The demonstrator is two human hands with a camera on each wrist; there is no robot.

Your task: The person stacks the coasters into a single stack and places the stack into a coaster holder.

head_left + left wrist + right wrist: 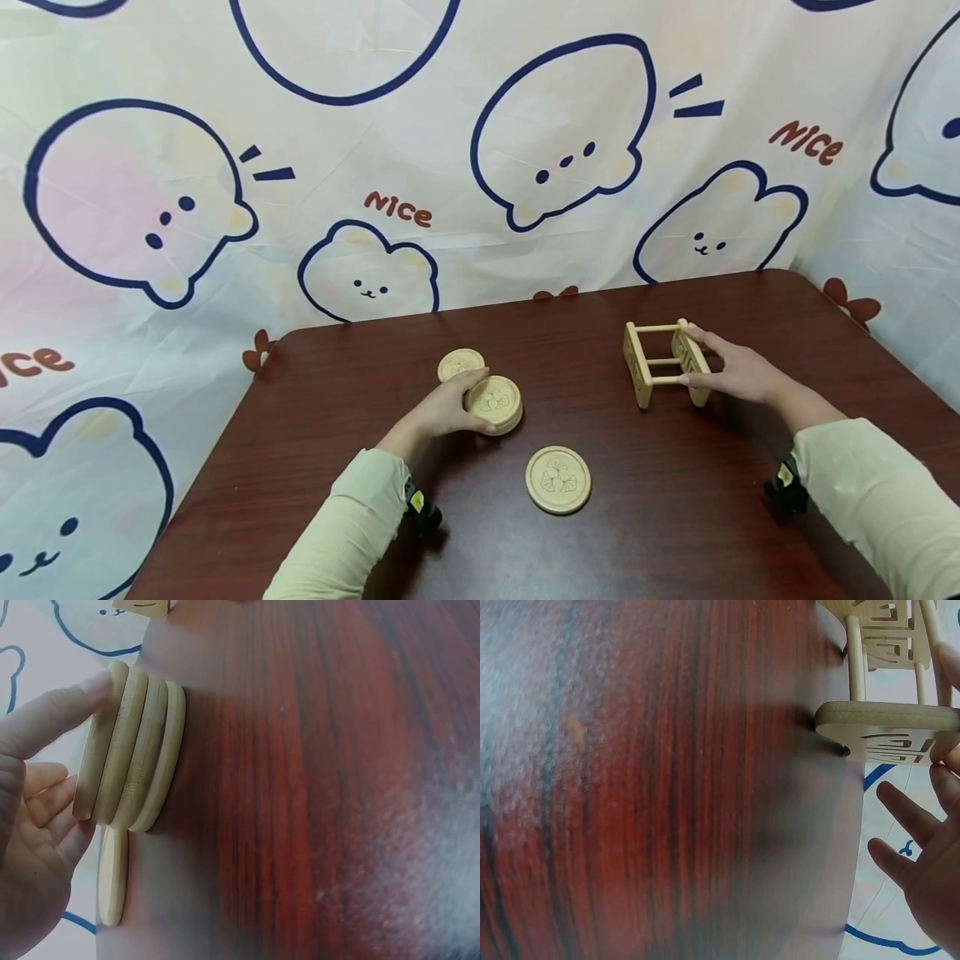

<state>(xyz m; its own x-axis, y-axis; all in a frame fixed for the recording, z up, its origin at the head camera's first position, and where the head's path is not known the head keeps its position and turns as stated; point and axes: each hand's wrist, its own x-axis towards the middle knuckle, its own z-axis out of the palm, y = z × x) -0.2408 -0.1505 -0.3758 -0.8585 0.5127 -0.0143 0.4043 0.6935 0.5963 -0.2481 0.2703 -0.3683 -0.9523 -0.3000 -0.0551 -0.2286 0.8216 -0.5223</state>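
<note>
My left hand (452,406) holds a stack of round wooden coasters (494,395), thumb and fingers on opposite sides of its rim. In the left wrist view, several coasters (142,754) lie face to face, and the thumb presses the edge of the outermost one. A single coaster (459,363) lies just behind this hand; another loose coaster (558,479) with a carved leaf pattern lies nearer the front. At the right, my right hand (738,372) pinches the near side panel of an upright wooden coaster rack (640,367). Cut-out slots mark the rack's panel (889,742) in the right wrist view.
Everything sits on a dark red-brown wooden table (637,517) with rounded back corners. A cartoon-printed cloth (450,150) hangs behind it and along both sides. Each wrist wears a small black camera (423,510).
</note>
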